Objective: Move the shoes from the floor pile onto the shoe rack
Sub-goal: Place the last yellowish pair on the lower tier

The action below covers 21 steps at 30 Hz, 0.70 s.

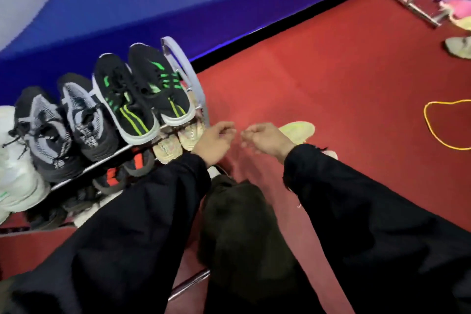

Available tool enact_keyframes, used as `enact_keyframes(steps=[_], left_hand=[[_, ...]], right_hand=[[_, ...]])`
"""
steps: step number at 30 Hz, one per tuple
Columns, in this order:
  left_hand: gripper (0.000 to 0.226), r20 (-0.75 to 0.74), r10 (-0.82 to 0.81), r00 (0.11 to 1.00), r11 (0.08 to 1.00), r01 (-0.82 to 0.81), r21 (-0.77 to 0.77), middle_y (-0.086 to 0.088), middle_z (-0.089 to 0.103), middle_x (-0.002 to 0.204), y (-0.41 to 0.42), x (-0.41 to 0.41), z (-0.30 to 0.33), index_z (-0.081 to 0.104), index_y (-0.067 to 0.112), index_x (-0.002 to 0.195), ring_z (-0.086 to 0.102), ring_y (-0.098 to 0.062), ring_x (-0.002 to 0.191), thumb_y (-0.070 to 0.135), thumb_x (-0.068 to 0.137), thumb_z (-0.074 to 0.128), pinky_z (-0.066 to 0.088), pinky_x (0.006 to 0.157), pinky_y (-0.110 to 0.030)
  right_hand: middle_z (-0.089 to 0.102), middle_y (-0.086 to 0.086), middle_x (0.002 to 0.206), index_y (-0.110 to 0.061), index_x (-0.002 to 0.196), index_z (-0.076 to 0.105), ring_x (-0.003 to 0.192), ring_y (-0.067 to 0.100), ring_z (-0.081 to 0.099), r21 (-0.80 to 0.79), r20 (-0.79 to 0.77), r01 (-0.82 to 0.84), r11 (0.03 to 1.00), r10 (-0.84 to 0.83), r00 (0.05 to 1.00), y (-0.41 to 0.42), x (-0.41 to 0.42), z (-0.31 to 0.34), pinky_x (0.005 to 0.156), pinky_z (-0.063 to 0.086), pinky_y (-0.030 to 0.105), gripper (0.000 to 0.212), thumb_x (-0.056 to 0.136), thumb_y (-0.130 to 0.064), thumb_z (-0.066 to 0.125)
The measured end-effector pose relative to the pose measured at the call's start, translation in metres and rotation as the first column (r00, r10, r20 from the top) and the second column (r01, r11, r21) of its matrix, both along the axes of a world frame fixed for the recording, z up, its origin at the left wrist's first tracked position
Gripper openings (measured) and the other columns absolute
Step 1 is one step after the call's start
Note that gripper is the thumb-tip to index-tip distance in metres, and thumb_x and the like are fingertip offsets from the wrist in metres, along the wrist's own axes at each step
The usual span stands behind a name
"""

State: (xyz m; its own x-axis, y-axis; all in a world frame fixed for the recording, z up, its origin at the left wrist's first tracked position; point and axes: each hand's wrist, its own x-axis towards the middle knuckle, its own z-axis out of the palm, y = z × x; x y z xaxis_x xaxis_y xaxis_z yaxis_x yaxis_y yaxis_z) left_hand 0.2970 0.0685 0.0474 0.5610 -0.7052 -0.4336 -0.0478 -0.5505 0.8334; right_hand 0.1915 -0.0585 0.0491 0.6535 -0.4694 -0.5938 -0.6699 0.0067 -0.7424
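Black sleeves [356, 224] fill the bottom of the view, both arms reaching forward over a dark trouser leg [237, 224]. Beyond the right hand [265, 139] a pale yellow-green shoe [300, 131] lies on the red floor [318, 71], largely hidden behind that hand and wrist; only its far end shows, so its long axis cannot be told with certainty, though it seems to run up and to the right, away from the person. The right hand is plainly the nearer one, almost touching the shoe, its fingers [248, 132] loosely curled with nothing visibly between them; motion blur leaves the fingertips unclear. The left hand [214, 141] hovers just beside it, toward the shoe rack [183, 69], its fingers likewise curled and seemingly holding nothing.

Judging from this, the coming move is a short reach by the right hand forward onto the shoe, then a carry leftward to the rack.

The rack's top shelf already carries black shoes with green stripes [142, 94], grey knit shoes [63, 125] and a white pair [15, 160] at the far left. Beige shoes [178, 139] sit on the tier below, next to the left hand, and black shoes with red marks [125, 168] lie lower. The left hand and the rack's end frame lie across the path. Well apart on the floor are a yellow cord [443, 122], another pale shoe [458, 47] and a metal frame [413, 5].
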Motion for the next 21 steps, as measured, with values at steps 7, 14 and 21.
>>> enact_keyframes(steps=[7, 14, 21], left_hand=[[0.017, -0.115, -0.070, 0.991, 0.994, 0.080, 0.077, 0.000, 0.060, 0.084, -0.037, -0.034, -0.058, 0.061, 0.020, 0.110, 0.056, -0.017, 0.081, 0.020, 0.094, 0.062, 0.047, 0.082, -0.034], [0.016, -0.217, -0.060, 0.974, 0.978, 0.101, 0.183, -0.015, 0.069, 0.103, -0.031, -0.018, -0.093, 0.066, 0.020, 0.111, 0.064, -0.024, 0.087, 0.023, 0.095, 0.062, 0.052, 0.088, -0.049], [0.022, -0.306, -0.010, 0.952, 0.974, 0.078, 0.211, -0.010, 0.071, 0.109, -0.028, -0.009, -0.122, 0.062, 0.020, 0.117, 0.068, -0.026, 0.096, 0.017, 0.096, 0.057, 0.051, 0.077, -0.031]], right_hand=[[0.076, 0.021, 0.086, -0.013, 0.077, 0.071, 0.060, 0.023, 0.059, 0.103, -0.213, 0.281, 0.954, -0.255, 0.943, -0.021, -0.084, -0.119, 0.061, 0.050, 0.033, 0.026, 0.094, -0.028, 0.058], [0.065, 0.010, 0.102, -0.009, 0.114, 0.059, 0.098, 0.026, 0.061, 0.006, -0.320, 0.724, 0.690, -0.685, 0.655, -0.040, -0.144, -0.223, 0.086, 0.046, 0.029, 0.021, 0.096, -0.019, 0.056], [0.062, 0.011, 0.076, -0.004, 0.094, 0.061, 0.062, 0.025, 0.058, 0.127, -0.383, 0.942, 0.311, -0.860, 0.336, -0.050, -0.164, -0.302, 0.049, 0.045, 0.027, 0.031, 0.093, -0.034, 0.069]])
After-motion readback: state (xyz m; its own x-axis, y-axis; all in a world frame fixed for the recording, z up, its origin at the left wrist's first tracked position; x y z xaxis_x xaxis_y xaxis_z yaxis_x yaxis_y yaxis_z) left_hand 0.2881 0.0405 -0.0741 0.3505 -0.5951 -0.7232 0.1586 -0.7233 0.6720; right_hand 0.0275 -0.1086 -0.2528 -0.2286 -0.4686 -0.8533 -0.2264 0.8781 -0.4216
